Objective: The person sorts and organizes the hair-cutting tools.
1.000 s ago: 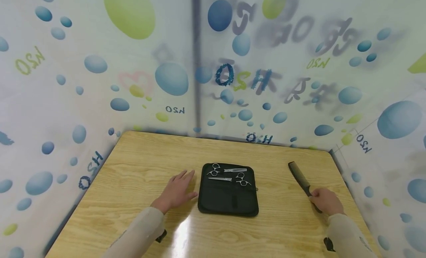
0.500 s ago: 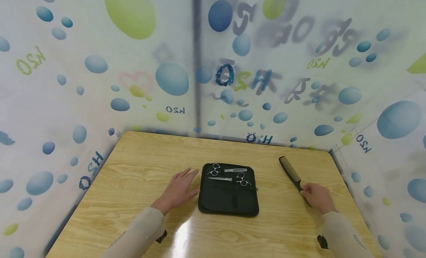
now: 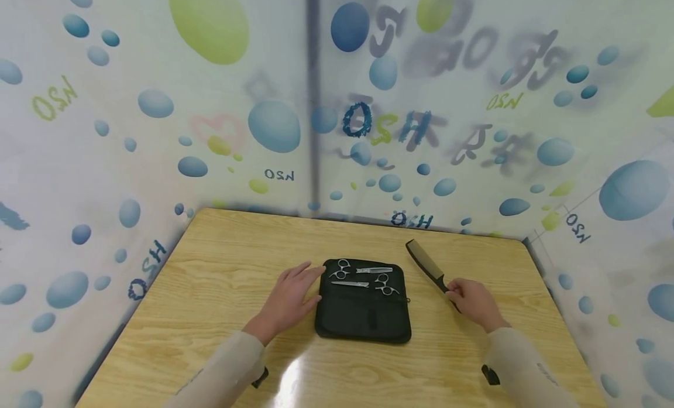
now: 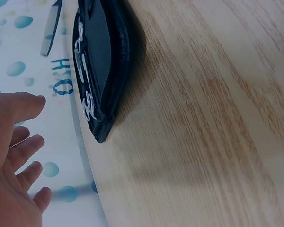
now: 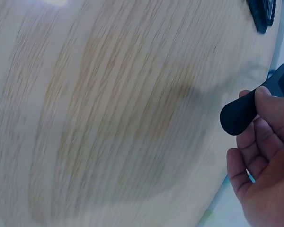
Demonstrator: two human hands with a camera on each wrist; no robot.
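Observation:
A black comb (image 3: 427, 264) is pinched by its handle between the thumb and fingers of my right hand (image 3: 476, 302), to the right of the case. In the right wrist view the rounded handle end (image 5: 237, 116) juts out past the thumb. The black zip case (image 3: 363, 323) lies spread on the table, with two pairs of silver scissors (image 3: 351, 284) (image 3: 375, 270) along its far half. At the case's left edge my left hand (image 3: 292, 297) has its fingers extended and holds nothing; whether it touches the edge is unclear. In the left wrist view its fingers (image 4: 26, 151) are spread apart.
The wooden table (image 3: 237, 244) meets patterned wall sheets (image 3: 274, 162) at the back and on both sides. Bare wood surrounds the case, and a bright light reflection (image 3: 288, 381) shows near the front.
My right hand has moved left with the comb, bringing it closer to the case. My left hand has shifted slightly right, up to the case's left edge.

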